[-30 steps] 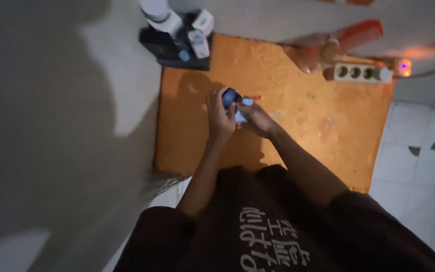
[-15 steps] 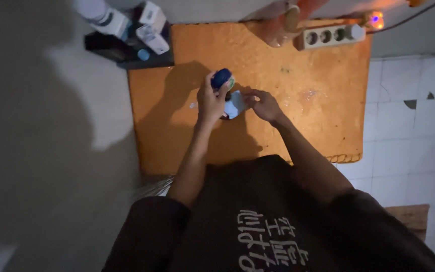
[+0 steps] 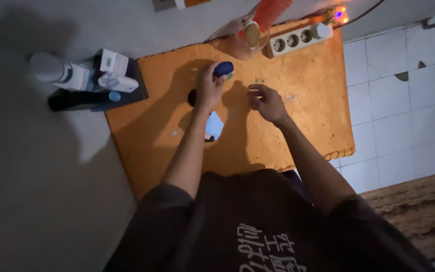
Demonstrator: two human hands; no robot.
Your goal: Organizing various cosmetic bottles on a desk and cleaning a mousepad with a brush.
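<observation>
Blue bottle (image 3: 223, 69) in left hand (image 3: 208, 90), base hidden; label possibly green.

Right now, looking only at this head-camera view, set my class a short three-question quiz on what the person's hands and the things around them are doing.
1. True or false: the left hand grips a dark blue rounded container.
2. Multiple choice: the right hand is A) holding the orange comb, B) open and holding nothing above the orange textured mat, C) resting on the floor tiles.
3. Fill in: the white multi-socket power strip lies along the mat's ____ edge.

Key: 1 true. 2 B. 3 far, beside the wall.
</observation>
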